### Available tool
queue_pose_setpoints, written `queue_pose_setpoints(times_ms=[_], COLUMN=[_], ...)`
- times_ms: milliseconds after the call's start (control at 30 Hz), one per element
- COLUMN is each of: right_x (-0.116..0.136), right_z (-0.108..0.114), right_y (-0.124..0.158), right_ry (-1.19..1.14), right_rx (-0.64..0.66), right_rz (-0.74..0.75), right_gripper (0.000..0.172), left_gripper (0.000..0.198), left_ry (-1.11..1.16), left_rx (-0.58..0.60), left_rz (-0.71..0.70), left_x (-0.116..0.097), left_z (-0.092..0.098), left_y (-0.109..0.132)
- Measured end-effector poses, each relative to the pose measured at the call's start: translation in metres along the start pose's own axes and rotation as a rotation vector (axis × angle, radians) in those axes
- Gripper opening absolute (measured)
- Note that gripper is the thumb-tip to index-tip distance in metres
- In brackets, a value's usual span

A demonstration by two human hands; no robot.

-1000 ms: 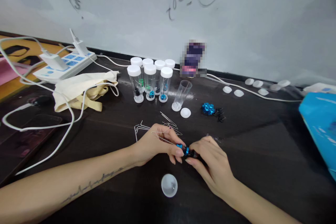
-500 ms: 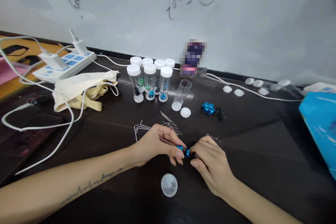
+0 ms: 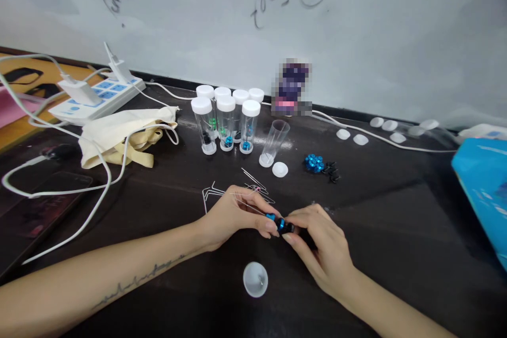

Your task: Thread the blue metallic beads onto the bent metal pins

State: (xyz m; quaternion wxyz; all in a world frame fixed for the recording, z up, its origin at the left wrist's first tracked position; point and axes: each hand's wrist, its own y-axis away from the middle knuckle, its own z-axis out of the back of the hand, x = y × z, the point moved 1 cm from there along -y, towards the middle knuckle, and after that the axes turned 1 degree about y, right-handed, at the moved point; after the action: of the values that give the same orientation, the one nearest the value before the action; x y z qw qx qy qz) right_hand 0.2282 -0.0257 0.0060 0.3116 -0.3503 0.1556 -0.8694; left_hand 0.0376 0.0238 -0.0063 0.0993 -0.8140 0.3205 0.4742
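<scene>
Between the thumb and fingers of my left hand [image 3: 241,216] is a small blue-and-black part [image 3: 281,223], made of blue metal pieces on a black body. A thin bent metal wire or key [image 3: 251,207] also runs through this hand toward the part's blue end. My right hand [image 3: 327,245] is closed at the part's black end, thumb and fingertips against it; the fingers partly hide that end. Behind my left hand lie several L-shaped metal keys [image 3: 257,179]. A small whitish cup [image 3: 255,280] with tiny bits inside stands in front of my hands.
Several white-capped clear tubes [image 3: 226,124] stand at the back, beside an uncapped tube [image 3: 274,142] and a white cap [image 3: 280,169]. Blue parts [image 3: 314,163] and black screws [image 3: 331,171] lie right. A cloth bag [image 3: 127,129], power strip [image 3: 99,100] and cables occupy the left; a blue package [image 3: 483,190], the right.
My right fingertips have moved slightly left along the black end, and the held part has tilted a little. My left fingers have curled in more. Other things have stayed put.
</scene>
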Motion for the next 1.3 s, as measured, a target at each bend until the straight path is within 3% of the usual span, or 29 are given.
queue_pose_setpoints(times_ms=[200, 433, 667, 767, 933, 1033, 1167, 1300], right_x=[-0.0006, 0.0003, 0.0013, 0.0000, -0.0029, -0.0020, 0.0000, -0.0005], right_z=[0.0014, 0.0007, 0.0008, -0.0001, -0.0012, 0.0003, 0.0017, 0.0008], right_y=[0.0004, -0.0012, -0.0032, -0.0007, 0.0020, 0.0001, -0.0030, -0.0026], right_ry=[-0.007, 0.033, 0.061, 0.060, 0.048, 0.046, 0.048, 0.045], right_rx=[0.059, 0.044, 0.067, 0.035, -0.034, -0.007, 0.022, -0.005], right_rz=[-0.028, -0.070, -0.053, -0.034, 0.010, -0.001, -0.014, 0.008], right_gripper=[0.023, 0.007, 0.016, 0.007, 0.015, 0.010, 0.019, 0.010], left_gripper=[0.016, 0.017, 0.016, 0.016, 0.018, 0.019, 0.019, 0.018], left_ry=[-0.010, -0.006, -0.013, 0.007, 0.033, 0.035, 0.029, 0.023], left_rx=[0.014, -0.044, 0.018, 0.000, -0.021, -0.013, 0.005, -0.019], left_rz=[0.028, 0.008, 0.003, 0.023, 0.044, 0.039, 0.046, 0.044], left_x=[-0.0011, -0.0002, -0.0018, -0.0016, 0.0006, 0.0013, 0.0013, 0.0010], left_z=[-0.0006, 0.0004, -0.0014, -0.0003, 0.0017, 0.0018, 0.0016, 0.0020], left_y=[0.0002, -0.0004, -0.0005, -0.0009, -0.0014, -0.0012, -0.0012, -0.0019])
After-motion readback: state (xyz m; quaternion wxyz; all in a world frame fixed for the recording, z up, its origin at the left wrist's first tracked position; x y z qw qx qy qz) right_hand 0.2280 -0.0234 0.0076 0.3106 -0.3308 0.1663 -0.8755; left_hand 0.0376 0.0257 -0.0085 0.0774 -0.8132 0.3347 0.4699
